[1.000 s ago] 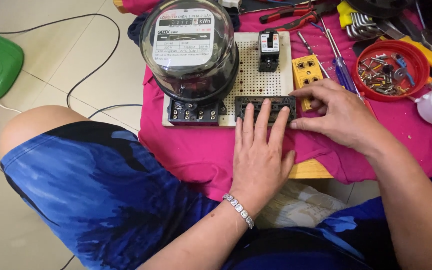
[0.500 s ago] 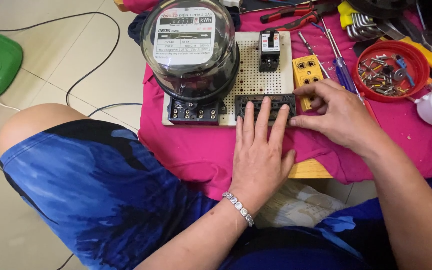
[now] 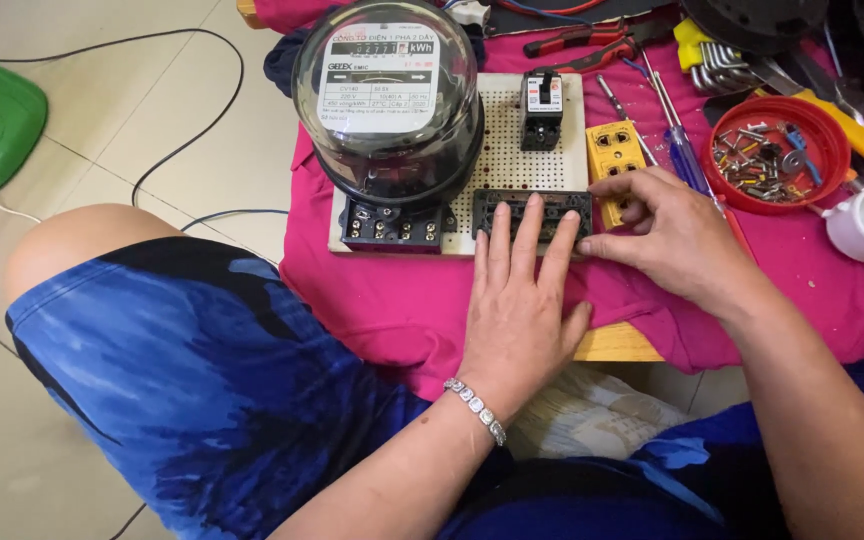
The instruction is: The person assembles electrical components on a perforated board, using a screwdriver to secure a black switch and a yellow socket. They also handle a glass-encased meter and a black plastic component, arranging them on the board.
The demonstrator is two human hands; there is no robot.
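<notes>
Hands [image 3: 522, 300] stay pressed on black terminal block [image 3: 532, 212], unchanged.

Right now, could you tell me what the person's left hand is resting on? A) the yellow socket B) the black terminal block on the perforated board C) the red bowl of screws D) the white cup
B: the left hand lies flat with its fingers on the black terminal block.
</notes>
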